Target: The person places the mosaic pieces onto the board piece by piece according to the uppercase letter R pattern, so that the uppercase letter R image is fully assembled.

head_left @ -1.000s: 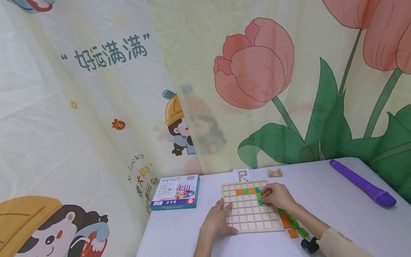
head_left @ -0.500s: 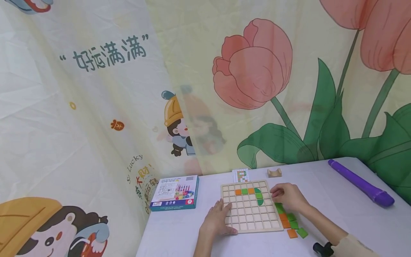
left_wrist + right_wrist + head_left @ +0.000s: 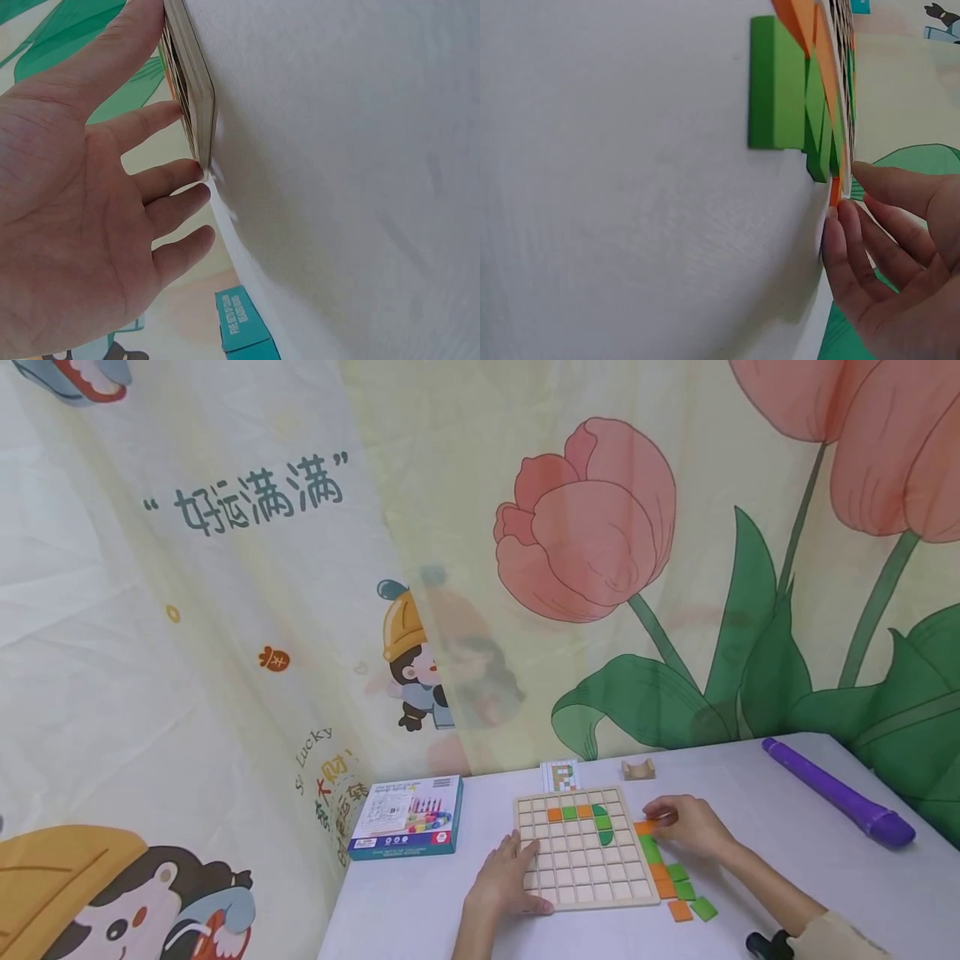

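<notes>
Your left grip [image 3: 501, 878] is spread wide on the left edge of the wooden board [image 3: 592, 870], likely to stop it sliding; your right grip [image 3: 692, 827] has bent fingers by an orange tile [image 3: 644, 828], just beside the board's right edge; I cannot tell if they pinch the tile or only touch it; on the board, an orange, green, orange row [image 3: 569, 812] runs to a round-cornered green piece [image 3: 599, 810], with two more green pieces [image 3: 603, 822] below; this looks like the picking step, with the shape only part made; next you would likely lift one tile, check the little card [image 3: 562, 776] behind the board, and lay it flat in a square; go gently, as loose tiles [image 3: 664, 888] lie close together on the worktop [image 3: 420, 910].
</notes>
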`<state>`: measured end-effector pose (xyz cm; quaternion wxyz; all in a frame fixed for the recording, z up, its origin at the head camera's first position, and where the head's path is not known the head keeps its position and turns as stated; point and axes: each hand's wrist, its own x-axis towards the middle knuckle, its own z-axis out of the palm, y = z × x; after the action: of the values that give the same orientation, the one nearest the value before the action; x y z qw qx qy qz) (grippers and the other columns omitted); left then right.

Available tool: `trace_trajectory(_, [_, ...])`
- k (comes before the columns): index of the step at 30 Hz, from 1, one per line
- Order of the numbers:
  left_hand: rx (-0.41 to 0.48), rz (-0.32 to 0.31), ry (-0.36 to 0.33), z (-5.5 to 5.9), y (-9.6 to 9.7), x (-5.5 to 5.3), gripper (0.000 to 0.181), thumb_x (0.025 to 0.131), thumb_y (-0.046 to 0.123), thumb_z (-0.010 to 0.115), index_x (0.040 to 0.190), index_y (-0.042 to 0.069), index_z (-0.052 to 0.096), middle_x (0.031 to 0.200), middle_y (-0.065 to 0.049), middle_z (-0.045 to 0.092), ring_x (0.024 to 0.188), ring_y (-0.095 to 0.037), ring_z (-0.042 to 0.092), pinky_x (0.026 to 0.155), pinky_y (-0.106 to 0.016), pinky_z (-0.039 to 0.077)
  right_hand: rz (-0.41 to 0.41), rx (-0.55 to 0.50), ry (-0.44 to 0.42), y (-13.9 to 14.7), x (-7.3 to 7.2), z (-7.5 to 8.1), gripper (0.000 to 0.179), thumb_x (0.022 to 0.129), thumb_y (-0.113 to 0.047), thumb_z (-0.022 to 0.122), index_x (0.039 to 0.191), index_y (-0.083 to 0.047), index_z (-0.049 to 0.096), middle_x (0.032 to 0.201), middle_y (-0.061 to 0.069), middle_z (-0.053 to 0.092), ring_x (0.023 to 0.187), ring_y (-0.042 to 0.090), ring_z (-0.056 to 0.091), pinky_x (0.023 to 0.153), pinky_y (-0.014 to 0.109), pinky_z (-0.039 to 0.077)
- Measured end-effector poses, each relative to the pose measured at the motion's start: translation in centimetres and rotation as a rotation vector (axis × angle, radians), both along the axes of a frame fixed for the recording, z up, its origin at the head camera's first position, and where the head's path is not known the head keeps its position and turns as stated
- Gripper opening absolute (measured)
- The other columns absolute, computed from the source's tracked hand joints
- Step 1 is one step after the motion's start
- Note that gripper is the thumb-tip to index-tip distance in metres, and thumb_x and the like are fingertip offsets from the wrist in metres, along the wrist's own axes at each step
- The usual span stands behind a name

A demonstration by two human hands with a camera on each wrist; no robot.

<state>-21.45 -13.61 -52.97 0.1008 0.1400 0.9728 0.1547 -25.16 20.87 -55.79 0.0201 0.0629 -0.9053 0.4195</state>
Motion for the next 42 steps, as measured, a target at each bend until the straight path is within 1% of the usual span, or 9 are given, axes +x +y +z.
trace_trajectory(3, [-0.003,-0.003,0.002,-0.1,0.0,0.1,0.099,0.066,0.044,0.097,0.152,0.019,0.055,0.163,-0.019,0.040,0.152,-0.038,0.035,0.123,-0.055,0.033,-0.018,0.024,-0.007,-0.1,-0.1,-0.4,0.032,0.082,0.004,0.081,0.113,-0.003,0.076,0.105,0.005,0.075,0.090,0.020,0.069,0.079,0.036,0.064])
trace_trajectory(9, [-0.005,-0.001,-0.008,-0.2,0.0,-0.1,0.100,0.066,0.045,0.096,0.153,0.019,0.053,0.165,-0.018,0.038,0.153,-0.037,0.034,0.124,-0.054,0.032,-0.044,0.074,0.039,0.1,-0.1,-0.5,0.030,0.081,0.008,0.076,0.109,-0.003,0.076,0.104,0.007,0.075,0.088,0.022,0.065,0.078,0.041,0.061])
trace_trajectory(15, [-0.010,0.007,-0.005,-0.1,-0.1,-0.1,0.101,0.066,0.046,0.096,0.153,0.020,0.054,0.165,-0.018,0.038,0.153,-0.037,0.034,0.124,-0.055,0.033,-0.052,0.096,0.085,0.3,-0.2,-0.4,0.030,0.076,0.006,0.082,0.105,-0.004,0.077,0.091,0.000,0.072,0.081,0.018,0.060,0.069,0.031,0.054])
trace_trajectory(19, [0.002,0.003,-0.007,0.1,0.0,0.0,0.100,0.066,0.045,0.096,0.153,0.019,0.054,0.165,-0.019,0.038,0.154,-0.037,0.033,0.124,-0.054,0.032,-0.066,0.098,0.096,0.6,-0.4,-0.5,0.032,0.073,0.003,0.086,0.103,-0.004,0.077,0.084,-0.003,0.069,0.078,0.017,0.059,0.067,0.030,0.051])
trace_trajectory(24, [0.002,-0.005,-0.018,0.4,-0.1,0.1,0.100,0.068,0.045,0.095,0.154,0.019,0.053,0.165,-0.019,0.037,0.154,-0.036,0.032,0.125,-0.053,0.031,-0.078,0.074,0.074,1.0,-0.3,-0.5,0.032,0.073,0.003,0.085,0.103,-0.004,0.077,0.083,-0.002,0.068,0.079,0.020,0.059,0.067,0.032,0.050])
trace_trajectory(28, [-0.009,-0.006,-0.022,0.4,-0.2,0.1,0.100,0.069,0.045,0.095,0.155,0.020,0.052,0.166,-0.019,0.036,0.155,-0.036,0.032,0.125,-0.052,0.031,-0.084,0.033,0.057,0.9,-0.4,-0.2,0.026,0.078,0.004,0.080,0.103,-0.004,0.077,0.081,-0.002,0.068,0.078,0.020,0.060,0.062,0.029,0.050])
trace_trajectory(32, [-0.006,-0.004,-0.005,0.3,-0.2,0.1,0.100,0.067,0.044,0.096,0.154,0.019,0.053,0.165,-0.019,0.037,0.154,-0.037,0.033,0.124,-0.055,0.032,-0.072,-0.017,0.066,0.5,-0.6,0.4,0.023,0.082,0.004,0.079,0.104,-0.001,0.076,0.082,-0.002,0.071,0.077,0.018,0.064,0.059,0.026,0.053])
trace_trajectory(38, [-0.003,-0.003,-0.003,0.2,-0.1,0.0,0.100,0.067,0.045,0.096,0.154,0.019,0.053,0.165,-0.019,0.037,0.154,-0.037,0.033,0.124,-0.055,0.032,-0.021,-0.092,0.092,-1.0,-1.2,0.8,0.022,0.083,0.003,0.082,0.104,0.001,0.076,0.086,-0.001,0.074,0.077,0.016,0.069,0.065,0.022,0.058])
trace_trajectory(42, [-0.008,-0.001,-0.008,0.2,-0.1,0.0,0.100,0.067,0.045,0.095,0.154,0.021,0.053,0.166,-0.018,0.036,0.154,-0.037,0.032,0.124,-0.055,0.032,0.007,-0.137,0.066,-2.6,-1.5,0.9,0.022,0.084,0.004,0.083,0.105,0.000,0.076,0.086,0.000,0.074,0.078,0.016,0.070,0.069,0.022,0.061])
